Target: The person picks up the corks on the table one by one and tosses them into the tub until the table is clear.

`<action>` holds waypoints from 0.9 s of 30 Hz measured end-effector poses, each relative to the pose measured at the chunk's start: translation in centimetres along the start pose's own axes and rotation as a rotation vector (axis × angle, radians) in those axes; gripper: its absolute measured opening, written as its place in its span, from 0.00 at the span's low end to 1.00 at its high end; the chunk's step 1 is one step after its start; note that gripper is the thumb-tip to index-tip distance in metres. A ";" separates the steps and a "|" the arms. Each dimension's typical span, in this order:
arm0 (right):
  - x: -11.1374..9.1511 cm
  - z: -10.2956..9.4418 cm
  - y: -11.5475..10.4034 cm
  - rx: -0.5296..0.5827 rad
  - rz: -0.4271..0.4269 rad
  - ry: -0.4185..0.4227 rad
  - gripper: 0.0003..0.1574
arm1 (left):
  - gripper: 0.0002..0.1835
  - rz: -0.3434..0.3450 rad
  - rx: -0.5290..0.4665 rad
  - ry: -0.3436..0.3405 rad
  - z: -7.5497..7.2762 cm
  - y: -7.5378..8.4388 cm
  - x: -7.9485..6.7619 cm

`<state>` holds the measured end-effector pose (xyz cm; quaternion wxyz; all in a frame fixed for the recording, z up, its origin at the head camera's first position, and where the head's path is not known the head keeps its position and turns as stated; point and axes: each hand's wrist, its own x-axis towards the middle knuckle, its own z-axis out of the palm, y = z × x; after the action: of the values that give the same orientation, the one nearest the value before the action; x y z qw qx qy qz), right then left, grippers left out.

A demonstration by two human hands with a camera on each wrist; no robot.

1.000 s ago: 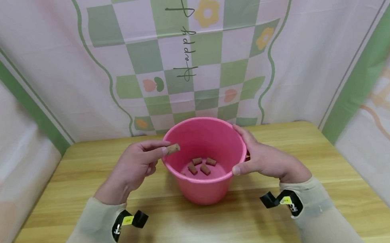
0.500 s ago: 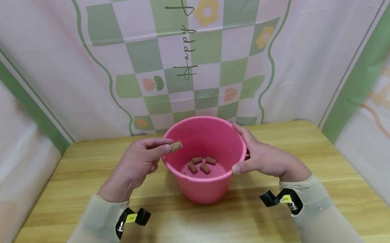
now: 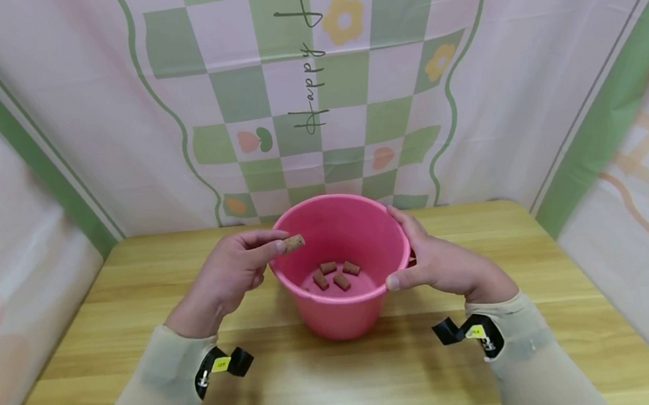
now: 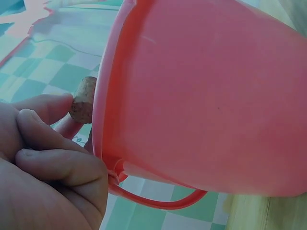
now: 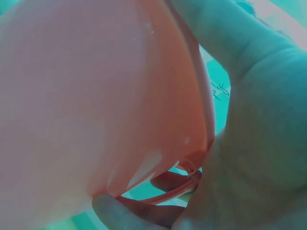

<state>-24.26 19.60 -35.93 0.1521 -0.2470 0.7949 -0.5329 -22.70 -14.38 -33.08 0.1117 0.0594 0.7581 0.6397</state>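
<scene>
A pink bucket (image 3: 341,321) stands upright on the table, several brown corks (image 3: 341,282) lying apart on its floor. Between thumb and fingers my left hand (image 3: 227,277) pinches one more cork (image 3: 294,242), at the bucket's left rim. The left wrist view shows that cork (image 4: 84,99) beside the rim, with the other fingers curled near the bucket's handle (image 4: 158,205). My right hand (image 3: 446,265) grips the rim on the right side, thumb at the front. In the right wrist view, fingertips (image 5: 112,211) press the outer wall by the handle; part of them is hidden.
The wooden table (image 3: 347,400) extends around the bucket on both sides and in front. Close behind the bucket hangs a green-and-white checked cloth (image 3: 341,80). More printed cloth (image 3: 17,251) encloses the left side, and likewise the right.
My left hand has shifted slightly right, carrying its cork a little further over the bucket's opening. The right hand, the bucket and the corks inside it stay put.
</scene>
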 end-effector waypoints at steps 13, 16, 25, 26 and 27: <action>0.0 0.0 0.1 -0.003 -0.005 0.001 0.78 | 0.13 0.003 -0.038 0.029 0.4 0.0 -0.2; 0.0 -0.1 0.1 -0.006 -0.004 0.001 0.78 | 0.13 0.007 -0.050 0.027 0.4 -0.1 -0.1; 0.1 -0.1 0.4 -0.001 -0.024 -0.020 0.77 | 0.16 0.011 -0.063 0.034 0.4 -0.5 -0.1; 0.1 -0.1 0.4 0.003 -0.023 -0.020 0.77 | 0.15 0.012 -0.064 0.035 0.4 -0.5 -0.1; 0.1 -0.1 0.4 0.006 -0.021 -0.018 0.77 | 0.15 0.012 -0.065 0.037 0.4 -0.5 -0.1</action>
<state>-24.46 19.76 -36.21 0.1545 -0.2597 0.7892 -0.5347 -22.45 -14.08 -33.65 0.0955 0.0486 0.7384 0.6658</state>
